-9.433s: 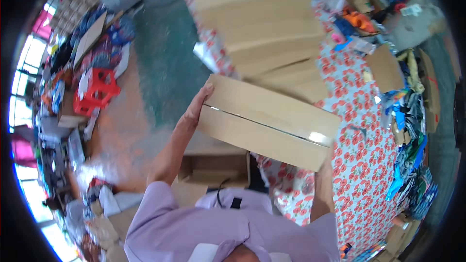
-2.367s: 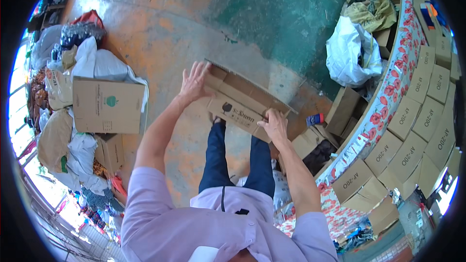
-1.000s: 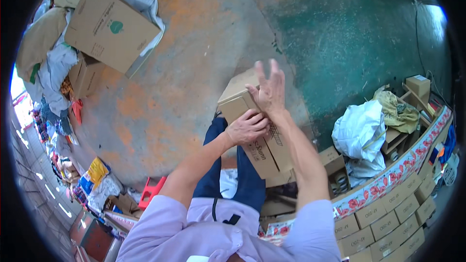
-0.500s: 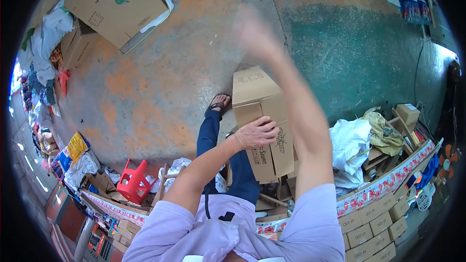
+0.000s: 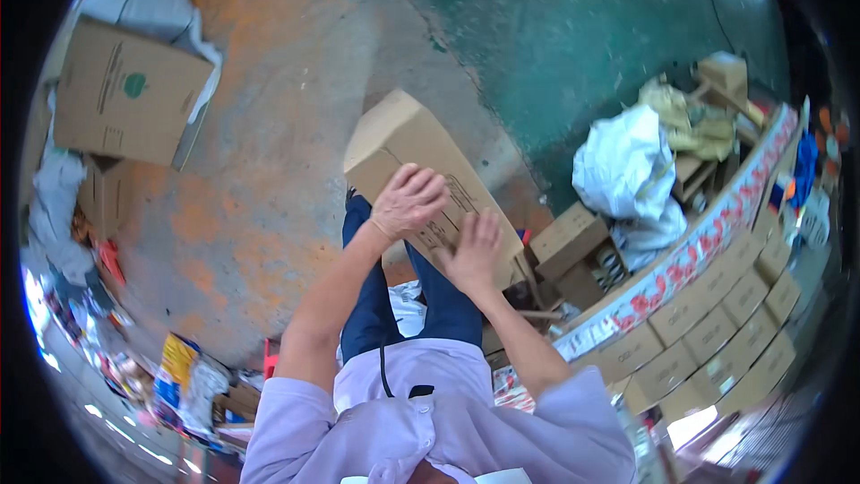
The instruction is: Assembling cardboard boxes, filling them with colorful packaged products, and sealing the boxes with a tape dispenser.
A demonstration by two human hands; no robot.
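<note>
A closed brown cardboard box [image 5: 425,157] with dark printing on one face lies slantwise in front of my trousered legs. My left hand [image 5: 410,204] grips its near side, with the fingers bent and close together. Slightly blurred, my right hand [image 5: 473,246] lies on the printed face near the box's right end, fingers spread and stretched out. The box's underside is hidden, and I cannot tell what supports it.
A large cardboard carton [image 5: 130,94] is at the upper left. On my right are a white plastic sack [image 5: 627,161], a smaller cardboard box [image 5: 569,237], a barrier with a floral strip [image 5: 663,278] and stacked brown boxes [image 5: 717,327]. A red stool [image 5: 271,354] partly shows at lower left.
My right hand has come down from above the floor onto the box. The box now slants down to the right. My left hand stays on it, and the whole view has turned.
</note>
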